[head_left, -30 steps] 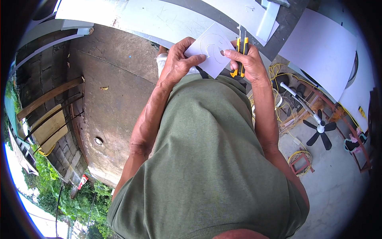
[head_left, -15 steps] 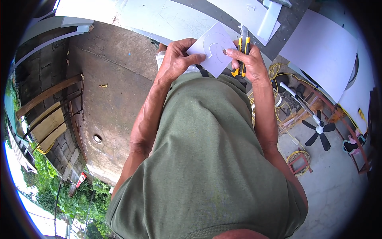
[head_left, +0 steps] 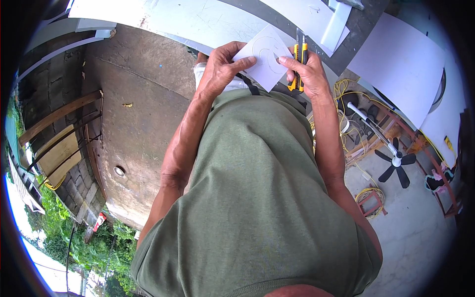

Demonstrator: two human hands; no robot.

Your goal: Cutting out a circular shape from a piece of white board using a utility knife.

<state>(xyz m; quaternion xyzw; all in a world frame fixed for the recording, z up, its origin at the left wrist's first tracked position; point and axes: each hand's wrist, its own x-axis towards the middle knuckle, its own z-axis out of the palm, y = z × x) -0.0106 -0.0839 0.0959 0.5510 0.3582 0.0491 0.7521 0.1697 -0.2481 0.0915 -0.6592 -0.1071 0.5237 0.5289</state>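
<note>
A small white square sheet point(head_left: 264, 74) with curved lines cut or drawn on it is held tilted between my two hands, in front of my waist. My left hand point(head_left: 225, 67) pinches its left corner, thumb on top. At the right corner my right hand point(head_left: 309, 74) grips the sheet with its thumb. That same hand also carries a yellow and black utility knife point(head_left: 298, 67), its blade end pointing away from me. Fingers beneath the sheet are hidden.
Beyond my hands, long white sheets point(head_left: 168, 20) lie on a grey work table point(head_left: 363, 37). A larger white panel point(head_left: 396, 64) stands at the right. Lower right are a black-bladed fan point(head_left: 397, 162), yellow cords point(head_left: 341, 89) and a coiled cable point(head_left: 371, 202) on the floor.
The sheet has turned and tilted slightly in my hands, its lower corner rising a little. The utility knife has swung more upright and moved slightly left. Both hands keep their hold.
</note>
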